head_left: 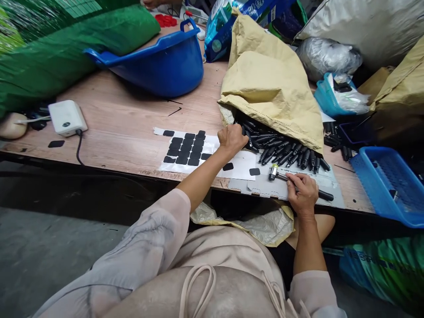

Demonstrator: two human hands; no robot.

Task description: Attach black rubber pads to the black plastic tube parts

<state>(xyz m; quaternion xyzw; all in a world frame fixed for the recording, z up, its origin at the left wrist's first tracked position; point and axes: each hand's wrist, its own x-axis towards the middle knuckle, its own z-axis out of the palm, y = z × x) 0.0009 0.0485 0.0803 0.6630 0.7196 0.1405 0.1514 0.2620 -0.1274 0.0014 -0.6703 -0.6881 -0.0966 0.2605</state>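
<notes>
My right hand [303, 192] is wrapped round the handle of a small hammer [281, 176], whose metal head with a yellowish face points left over a grey board [265, 187]. My left hand [233, 138] is closed at the left edge of a pile of black pen-like plastic parts [285, 148]. Its fingertips are turned away, so what they grip is hidden. The pile spills from the mouth of a tan woven sack [265, 84]. Left of that hand, black rounded-square pieces [187, 148] lie in rows on a white sheet [212, 143], with a few loose ones nearby.
A blue basin [162, 66] stands at the back of the table [115, 119]. At the left is a white box with a cable [67, 118], and a blue plastic basket [391, 185] sits at the right edge. An open sack [271, 225] hangs below the table's front edge.
</notes>
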